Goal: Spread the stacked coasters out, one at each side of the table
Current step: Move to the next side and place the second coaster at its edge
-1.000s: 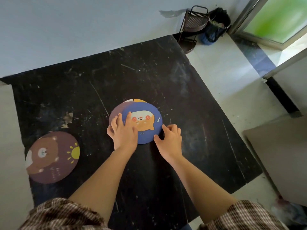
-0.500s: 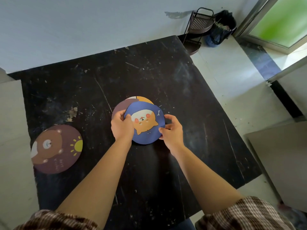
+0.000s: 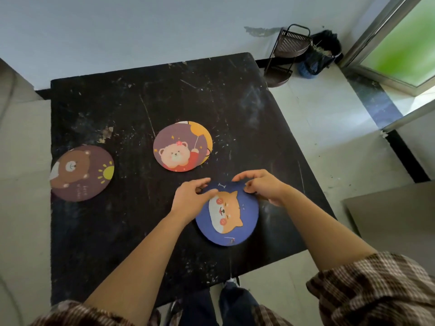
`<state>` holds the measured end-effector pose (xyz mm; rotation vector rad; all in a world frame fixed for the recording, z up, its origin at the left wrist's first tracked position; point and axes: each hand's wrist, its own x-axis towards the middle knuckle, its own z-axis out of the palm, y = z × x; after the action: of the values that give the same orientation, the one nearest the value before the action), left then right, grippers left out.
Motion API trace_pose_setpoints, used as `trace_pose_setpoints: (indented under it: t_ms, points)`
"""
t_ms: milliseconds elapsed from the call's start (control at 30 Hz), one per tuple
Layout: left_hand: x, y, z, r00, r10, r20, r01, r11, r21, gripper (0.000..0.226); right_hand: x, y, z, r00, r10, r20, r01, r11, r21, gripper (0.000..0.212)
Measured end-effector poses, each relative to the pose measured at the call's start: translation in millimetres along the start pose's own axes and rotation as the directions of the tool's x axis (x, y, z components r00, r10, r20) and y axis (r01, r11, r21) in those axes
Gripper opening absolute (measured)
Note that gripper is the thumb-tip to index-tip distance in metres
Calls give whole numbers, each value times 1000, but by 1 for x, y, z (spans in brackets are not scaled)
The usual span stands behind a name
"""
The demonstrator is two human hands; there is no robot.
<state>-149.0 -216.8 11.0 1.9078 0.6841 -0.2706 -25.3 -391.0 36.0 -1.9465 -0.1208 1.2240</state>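
A blue round coaster with an orange dog lies on the black table toward the near edge. My left hand pinches its far left rim and my right hand pinches its far right rim. In the table's middle rests a purple coaster with a pale bear, on top of an orange coaster that peeks out at its right. A brown coaster with a bear and a sun sits at the left edge.
A dark wire rack and a dark bag stand on the floor past the table's far right corner. A grey board lies right of the table. My feet show below the near edge.
Both hands have pulled the blue coaster off the stack and toward me, to the near side. The purple bear coaster is now uncovered in the middle.
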Motion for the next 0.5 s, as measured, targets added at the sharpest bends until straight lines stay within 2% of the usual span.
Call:
trace_pose_setpoints:
  t_ms: [67,133,200,333,500]
  points:
    - [-11,-2,14,1000,11,-1,-11,996,93,31,-6,4,-1,999,-38,15,40,992,-121,43]
    - [-19,-6,24,997,-43,-60,47,996,77,28,-10,12,0,993,-111,-26,104,975,-196,37]
    - [-28,-13,34,981,-147,-129,141,988,-60,30,-11,27,2,980,-157,-122,131,971,-198,26]
    - [-52,-32,50,932,-299,-202,215,910,-354,26,-19,64,6,957,-91,-275,43,984,-174,32]
    - [-78,-50,70,873,-407,-269,207,809,-551,34,-39,96,16,958,67,-280,-53,997,55,26]
